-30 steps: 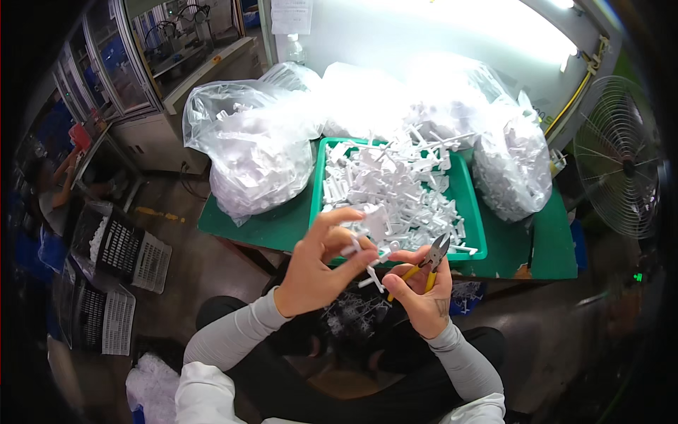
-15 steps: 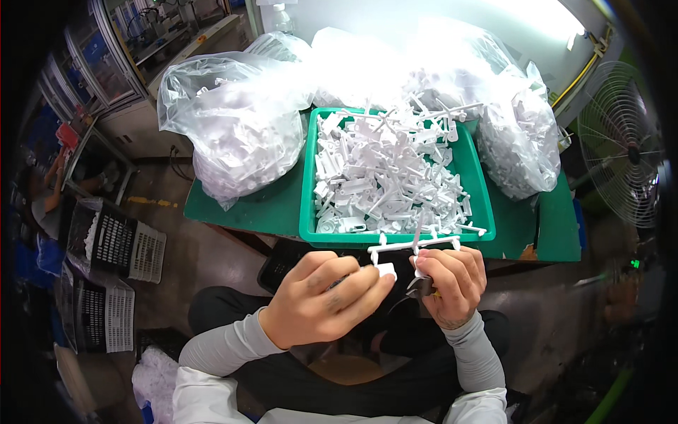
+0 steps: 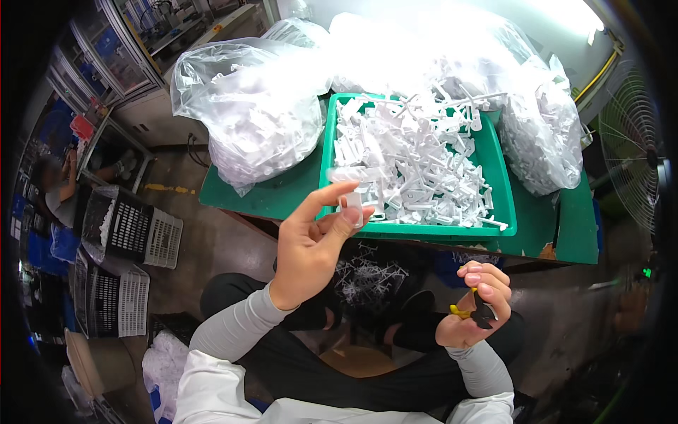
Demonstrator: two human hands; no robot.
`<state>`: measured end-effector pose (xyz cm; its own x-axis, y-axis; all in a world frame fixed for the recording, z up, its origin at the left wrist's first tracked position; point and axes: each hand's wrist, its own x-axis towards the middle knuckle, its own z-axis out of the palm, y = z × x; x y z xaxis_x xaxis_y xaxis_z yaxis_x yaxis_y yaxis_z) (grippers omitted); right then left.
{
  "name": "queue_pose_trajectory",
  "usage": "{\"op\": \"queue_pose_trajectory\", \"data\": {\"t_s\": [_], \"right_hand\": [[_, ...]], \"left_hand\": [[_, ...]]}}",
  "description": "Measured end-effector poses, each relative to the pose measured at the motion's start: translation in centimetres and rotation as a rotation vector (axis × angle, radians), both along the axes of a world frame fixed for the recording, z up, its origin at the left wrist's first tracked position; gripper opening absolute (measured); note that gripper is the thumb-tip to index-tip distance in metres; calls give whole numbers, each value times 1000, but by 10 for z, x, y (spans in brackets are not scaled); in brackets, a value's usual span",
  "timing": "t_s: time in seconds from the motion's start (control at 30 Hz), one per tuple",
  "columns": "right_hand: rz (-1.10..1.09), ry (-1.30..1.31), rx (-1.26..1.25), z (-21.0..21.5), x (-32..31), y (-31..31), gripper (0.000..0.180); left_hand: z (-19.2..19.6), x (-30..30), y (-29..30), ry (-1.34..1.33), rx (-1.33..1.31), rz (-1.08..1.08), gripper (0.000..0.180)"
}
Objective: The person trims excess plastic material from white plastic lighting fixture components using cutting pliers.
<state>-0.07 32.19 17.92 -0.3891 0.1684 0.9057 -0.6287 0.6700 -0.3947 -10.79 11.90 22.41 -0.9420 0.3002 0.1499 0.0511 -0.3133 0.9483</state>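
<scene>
My left hand (image 3: 314, 237) is raised at the near left corner of a green tray (image 3: 329, 152). Between its thumb and fingers is a small white plastic part (image 3: 351, 210); another white shape just above the index finger is blurred. White plastic parts (image 3: 424, 169) are heaped in the tray. Lower down on the right, my right hand (image 3: 474, 304) is curled around a pair of side cutters (image 3: 482, 314) with dark jaws and yellow handles. Its fingers partly hide the tool.
Clear bags of white parts stand on the green table (image 3: 261, 177), one left bag (image 3: 265, 134) and one right bag (image 3: 544, 134) flanking the tray. White branching sprues (image 3: 367, 275) lie in a dark container below. Black and white crates (image 3: 131, 226), a seated person (image 3: 60, 184) and a fan (image 3: 635, 152) are farther off.
My left hand has moved up to the tray with the white part. My right hand has moved right and down; the white sprue it held is out of it, while the cutters remain.
</scene>
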Motion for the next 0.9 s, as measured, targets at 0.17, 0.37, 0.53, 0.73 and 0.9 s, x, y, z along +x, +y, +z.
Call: {"op": "queue_pose_trajectory", "data": {"t_s": [0.17,0.37,0.53,0.73,0.9], "right_hand": [[351,-680,-266,13,1,-15,28],[297,-843,-225,0,3,-20,27],[287,-861,-244,-1,5,-20,26],[286,-882,-237,-1,4,-22,25],[293,-927,-260,3,3,-23,24]], "left_hand": [[-10,5,2,-80,-35,-213,28],[-17,20,6,-184,-12,-273,22],[-19,21,6,-133,19,-259,23],[-21,24,5,-93,18,-243,22],[-24,25,7,-116,24,-243,21]]}}
